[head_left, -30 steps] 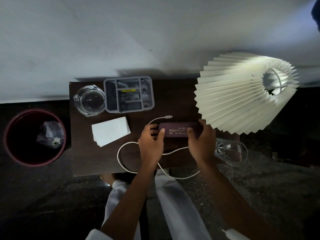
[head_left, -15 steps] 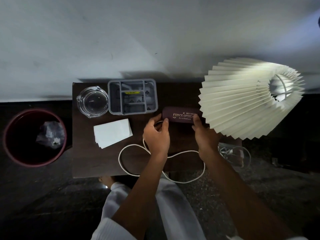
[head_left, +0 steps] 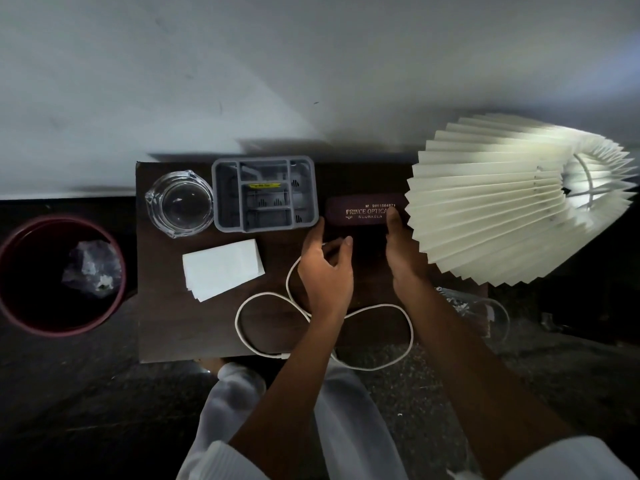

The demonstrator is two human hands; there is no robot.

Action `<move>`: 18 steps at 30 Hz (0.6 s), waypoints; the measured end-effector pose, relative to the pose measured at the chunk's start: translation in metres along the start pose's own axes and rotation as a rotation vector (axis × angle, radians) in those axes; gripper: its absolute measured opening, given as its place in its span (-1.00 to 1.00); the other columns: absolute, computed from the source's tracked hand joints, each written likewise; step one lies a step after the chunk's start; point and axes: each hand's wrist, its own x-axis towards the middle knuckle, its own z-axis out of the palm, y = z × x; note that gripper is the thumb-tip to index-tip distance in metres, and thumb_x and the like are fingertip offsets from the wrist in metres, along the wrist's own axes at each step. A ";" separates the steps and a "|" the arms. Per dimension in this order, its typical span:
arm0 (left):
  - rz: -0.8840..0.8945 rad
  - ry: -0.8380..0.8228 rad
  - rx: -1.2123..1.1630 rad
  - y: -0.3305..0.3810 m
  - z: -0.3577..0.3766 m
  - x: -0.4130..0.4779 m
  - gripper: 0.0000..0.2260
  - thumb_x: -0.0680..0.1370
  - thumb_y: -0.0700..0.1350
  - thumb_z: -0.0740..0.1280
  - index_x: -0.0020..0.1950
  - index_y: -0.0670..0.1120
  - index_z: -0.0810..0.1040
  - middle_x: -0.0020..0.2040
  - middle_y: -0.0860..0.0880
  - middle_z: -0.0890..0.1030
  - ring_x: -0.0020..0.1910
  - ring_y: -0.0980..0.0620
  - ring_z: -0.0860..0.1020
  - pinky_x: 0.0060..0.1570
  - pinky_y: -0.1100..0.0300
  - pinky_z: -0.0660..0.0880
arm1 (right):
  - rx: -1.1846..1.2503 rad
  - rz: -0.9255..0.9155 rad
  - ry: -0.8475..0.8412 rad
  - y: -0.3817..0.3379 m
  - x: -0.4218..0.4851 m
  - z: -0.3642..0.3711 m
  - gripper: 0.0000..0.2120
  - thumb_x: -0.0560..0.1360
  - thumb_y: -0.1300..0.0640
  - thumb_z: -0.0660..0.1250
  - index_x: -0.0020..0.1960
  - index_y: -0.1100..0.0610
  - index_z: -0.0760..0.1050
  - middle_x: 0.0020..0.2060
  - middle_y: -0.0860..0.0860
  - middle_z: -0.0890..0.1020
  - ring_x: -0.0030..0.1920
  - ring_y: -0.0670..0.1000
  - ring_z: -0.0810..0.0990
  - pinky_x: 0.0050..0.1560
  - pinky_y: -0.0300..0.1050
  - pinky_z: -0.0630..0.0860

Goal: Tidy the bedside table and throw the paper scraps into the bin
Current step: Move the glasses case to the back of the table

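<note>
— Pale wall [head_left: 311,64] behind, dark floor [head_left: 69,393] below, and against the wall a dark wooden bench [head_left: 166,323]. What lies on it?

— Along the back edge, from the left: a clear glass ashtray [head_left: 180,202], and just beside it a grey compartment tray [head_left: 218,202] with a yellow strip [head_left: 265,185] in one of its middle slots. Next comes a maroon spectacle case [head_left: 356,213] with gold lettering. It lies flat, with its right end under a pleated cream lampshade [head_left: 485,216].

— And the paper?

— A small stack of white paper slips [head_left: 223,268] sits in front of the ashtray and the tray, apart from both. A white cable [head_left: 242,306] loops across the front of the bench and partly hangs over the near edge.

— Where are the hands?

— The left hand [head_left: 325,275] hovers over the cable's upper loop. Its thumb and forefinger are apart, the fingers loosely bent and gripping nothing, and the forefinger tip is just beside the case's left end. The right hand [head_left: 405,258] has its thumb laid straight on the case near the right end. Its other fingers are hidden, so I cannot tell whether it grips the case.

— The bin?

— A dark red round bin [head_left: 20,320] stands on the floor left of the bench, with a crumpled clear wrapper [head_left: 91,268] inside. A clear glass vessel [head_left: 485,313] shows by the bench's right front corner, below the shade. I cannot tell whether it stands on the bench.
</note>
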 end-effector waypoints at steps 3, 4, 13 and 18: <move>0.020 -0.020 0.051 0.001 -0.002 0.003 -0.49 0.57 -0.22 0.41 0.50 -0.15 0.38 0.36 -0.11 0.53 -0.08 0.63 0.47 -0.10 0.69 0.31 | 0.004 -0.078 0.072 -0.009 -0.007 0.002 -0.44 0.65 -0.09 0.14 0.55 0.15 0.17 0.54 0.09 0.26 0.54 0.10 0.20 0.47 -0.13 0.00; 0.027 -0.029 0.069 0.002 -0.002 0.003 -0.47 0.57 -0.21 0.41 0.51 -0.14 0.36 0.36 -0.12 0.53 -0.07 0.61 0.48 -0.09 0.69 0.31 | -0.010 -0.089 0.069 -0.009 -0.007 0.001 -0.44 0.65 -0.09 0.14 0.56 0.15 0.14 0.55 0.09 0.22 0.55 0.09 0.16 0.45 -0.16 -0.03; 0.065 -0.069 0.155 -0.002 0.004 0.008 -0.36 0.57 -0.15 0.41 0.59 -0.10 0.22 0.30 -0.14 0.58 -0.07 0.56 0.47 -0.14 0.67 0.31 | -0.194 -0.200 0.205 -0.009 -0.008 0.004 -0.41 0.64 -0.12 0.17 0.55 0.16 0.17 0.54 0.13 0.25 0.55 0.13 0.18 0.51 -0.07 -0.02; 0.049 -0.058 0.181 0.002 0.008 0.009 -0.35 0.58 -0.11 0.40 0.61 -0.07 0.19 0.34 -0.12 0.55 -0.08 0.52 0.44 -0.11 0.68 0.29 | -0.323 -0.293 0.245 -0.008 -0.005 0.006 -0.44 0.65 -0.10 0.16 0.53 0.19 0.22 0.51 0.14 0.30 0.53 0.11 0.22 0.44 -0.18 -0.05</move>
